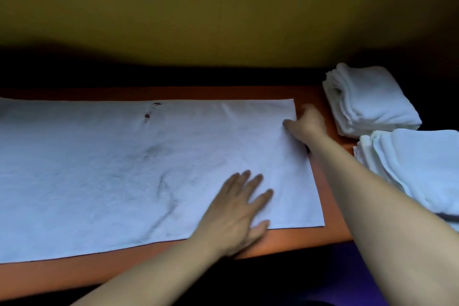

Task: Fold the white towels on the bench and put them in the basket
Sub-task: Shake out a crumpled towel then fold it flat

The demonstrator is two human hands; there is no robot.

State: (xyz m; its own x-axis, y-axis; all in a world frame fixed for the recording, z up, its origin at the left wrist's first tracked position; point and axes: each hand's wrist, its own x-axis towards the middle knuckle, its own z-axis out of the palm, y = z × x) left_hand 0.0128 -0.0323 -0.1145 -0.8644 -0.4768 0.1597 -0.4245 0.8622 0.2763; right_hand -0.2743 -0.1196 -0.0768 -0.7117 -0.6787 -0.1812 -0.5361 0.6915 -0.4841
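Flattening stage: left hand [239, 206] pressing spread towel [124, 169] flat-fingered; right hand [306, 120] pinching its far-right edge. Next, probably folding leftward.

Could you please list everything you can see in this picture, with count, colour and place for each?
spread towel: one, white with a few dark marks, lying flat across the bench from the left edge of the view to right of centre.
folded towel stacks: two, white, at the right end of the bench; the far one sits by the wall, the near one partly behind the right forearm.
bench: one, orange-brown, running across the view under the towels.
wall: one, olive-yellow, behind the bench.
basket: none in view.
left hand: one, fingers spread flat on the spread towel's near edge.
right hand: one, at the spread towel's right edge near the far corner; its grip is too blurred to tell.
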